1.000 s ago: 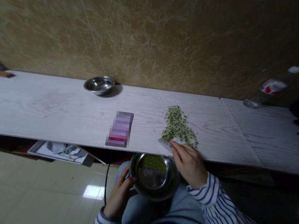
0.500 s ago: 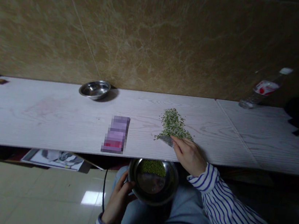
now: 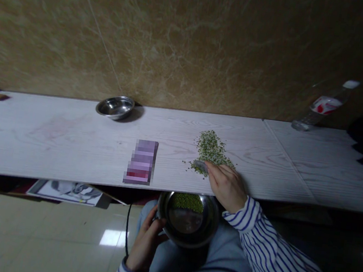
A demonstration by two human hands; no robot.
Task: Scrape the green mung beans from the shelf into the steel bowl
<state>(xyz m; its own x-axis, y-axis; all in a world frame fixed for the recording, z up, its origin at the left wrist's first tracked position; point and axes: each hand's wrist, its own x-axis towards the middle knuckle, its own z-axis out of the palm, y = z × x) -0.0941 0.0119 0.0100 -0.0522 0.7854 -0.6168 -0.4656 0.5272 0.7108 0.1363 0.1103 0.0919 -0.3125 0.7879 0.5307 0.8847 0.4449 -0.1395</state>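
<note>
A pile of small green beans (image 3: 211, 149) lies on the pale wooden table (image 3: 66, 147). My right hand (image 3: 225, 184) rests at the pile's near edge, pinching a small flat grey card (image 3: 200, 165) that lies among the beans. Below the table's front edge, my left hand (image 3: 146, 238) grips the left rim of a steel bowl (image 3: 187, 220) on my lap. This bowl holds a heap of green beans at its far side.
A second steel bowl (image 3: 115, 107) stands at the back of the table by the marble wall. A blurred purple flat object (image 3: 141, 162) lies near the front edge. A plastic bottle (image 3: 324, 105) leans at the far right. Papers (image 3: 67, 191) sit under the table.
My right hand with the card has moved away from the table's front edge, up into the near side of the bean pile. The left hand and bowl have barely shifted.
</note>
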